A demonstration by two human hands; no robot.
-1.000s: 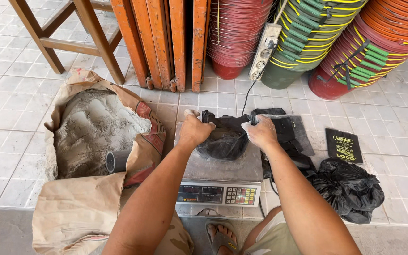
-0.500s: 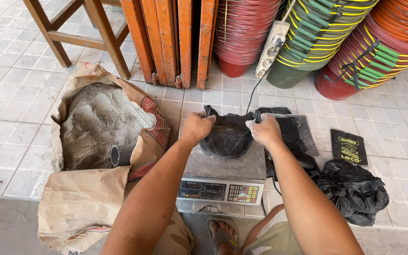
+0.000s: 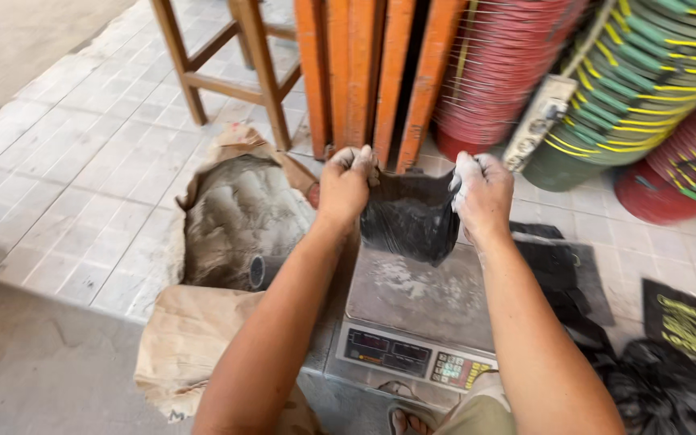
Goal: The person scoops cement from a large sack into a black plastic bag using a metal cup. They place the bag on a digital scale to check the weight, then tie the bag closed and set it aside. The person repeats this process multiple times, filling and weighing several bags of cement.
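Two hands grip one black plastic bag (image 3: 409, 216) by its top corners, the left hand (image 3: 345, 184) and the right hand (image 3: 481, 192) each closed tight on a bunched edge, so the filled belly hangs between them and its mouth stays pulled shut. The bag hangs just above the steel platform of the digital scale (image 3: 416, 302), not touching it, and the dusty plate below is bare. Left of the scale, an open paper sack of grey powder (image 3: 235, 213) lies with a dark scoop (image 3: 261, 272) sunk in it, close to the left forearm. Right of the scale lie more black bags (image 3: 670, 387). Beyond the scale, orange boards (image 3: 348, 72) and stacked coloured coils (image 3: 630, 80) hem in the far edge, leaving little free room except straight up or down
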